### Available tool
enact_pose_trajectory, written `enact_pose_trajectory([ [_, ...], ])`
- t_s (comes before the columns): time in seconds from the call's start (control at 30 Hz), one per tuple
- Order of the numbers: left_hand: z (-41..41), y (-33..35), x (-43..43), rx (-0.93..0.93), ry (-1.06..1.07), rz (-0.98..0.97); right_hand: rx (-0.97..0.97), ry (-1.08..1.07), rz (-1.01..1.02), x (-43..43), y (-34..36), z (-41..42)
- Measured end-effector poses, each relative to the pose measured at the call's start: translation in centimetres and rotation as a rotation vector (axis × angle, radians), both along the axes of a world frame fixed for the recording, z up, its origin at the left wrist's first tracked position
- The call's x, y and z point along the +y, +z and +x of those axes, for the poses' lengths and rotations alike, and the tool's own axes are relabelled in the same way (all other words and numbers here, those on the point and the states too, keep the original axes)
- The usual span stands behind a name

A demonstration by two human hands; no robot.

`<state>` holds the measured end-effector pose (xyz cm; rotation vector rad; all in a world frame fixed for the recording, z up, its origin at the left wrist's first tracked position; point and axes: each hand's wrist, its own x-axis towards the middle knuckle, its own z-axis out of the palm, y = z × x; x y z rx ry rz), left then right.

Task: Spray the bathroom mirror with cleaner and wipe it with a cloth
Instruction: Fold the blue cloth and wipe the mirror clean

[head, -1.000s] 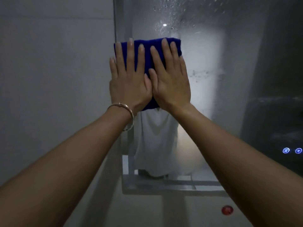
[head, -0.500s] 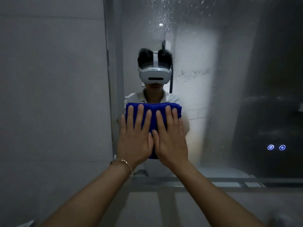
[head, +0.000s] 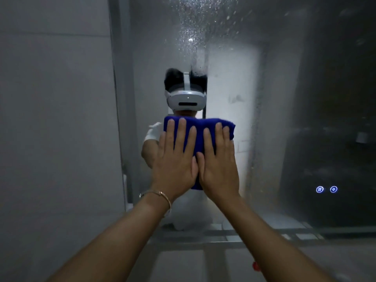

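Left hand [head: 175,165] and right hand [head: 218,167] have slid the cloth [head: 200,127] slightly up the mirror [head: 274,98]. Both press it flat, fingers straight.

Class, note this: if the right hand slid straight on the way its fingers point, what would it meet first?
The right hand points up the mirror. Pushing the cloth, it would probably meet the droplets near the top first.

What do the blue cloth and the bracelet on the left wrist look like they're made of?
Blue cloth: soft matte fabric with a fuzzy nap and thick folded edge, probably microfibre or terry. Bracelet: thin rigid band with a dull golden glint, likely metal.
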<state>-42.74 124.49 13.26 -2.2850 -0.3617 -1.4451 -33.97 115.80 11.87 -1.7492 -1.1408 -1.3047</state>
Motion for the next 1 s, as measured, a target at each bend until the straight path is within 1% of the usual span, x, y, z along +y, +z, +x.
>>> enact_pose_trajectory([
  [0.07, -0.1, -0.8, -0.2, 0.009, 0.018, 0.0, -0.003, -0.006, -0.006, -0.2, -0.7, 0.1],
  [0.13, 0.0, 0.4, -0.1, 0.013, 0.031, 0.009, -0.031, -0.003, -0.01, 0.0, 0.7, 0.2],
  [0.27, 0.9, 7.5, -0.6, -0.067, 0.016, 0.031, -0.114, -0.004, 0.054, 0.0, 8.1, 1.4],
  [0.33, 1.3, 11.0, -1.3, -0.07, 0.044, 0.001, -0.133, 0.002, 0.039, -0.5, 12.0, 2.0],
  [0.4, 1.6, 12.4, -1.6, -0.083, 0.083, -0.026, -0.14, 0.006, 0.016, -0.7, 13.8, 2.3],
  [0.47, 1.7, 12.1, -1.6, -0.113, 0.076, -0.018, -0.133, 0.013, 0.05, -0.6, 13.4, 2.1],
  [0.57, 1.9, 9.6, -1.3, -0.122, 0.045, 0.021, -0.117, 0.013, 0.115, -0.4, 10.5, 2.0],
  [0.7, 1.8, 5.0, -1.2, -0.08, 0.051, 0.02, -0.105, -0.022, 0.093, -0.5, 5.5, 2.2],
  [0.77, 1.8, 4.1, -1.1, -0.06, 0.049, 0.021, -0.092, -0.032, 0.073, -0.7, 4.7, 2.0],
  [0.83, 1.7, 5.2, -0.9, -0.049, 0.057, 0.04, -0.099, -0.026, 0.053, -0.7, 5.9, 1.9],
  [0.9, 1.4, 7.8, -1.0, -0.055, 0.087, 0.044, -0.111, -0.022, 0.048, -0.8, 8.7, 1.7],
  [1.0, 1.0, 11.7, -0.9, -0.063, 0.107, 0.02, -0.078, 0.001, 0.039, -0.8, 13.0, 1.2],
])
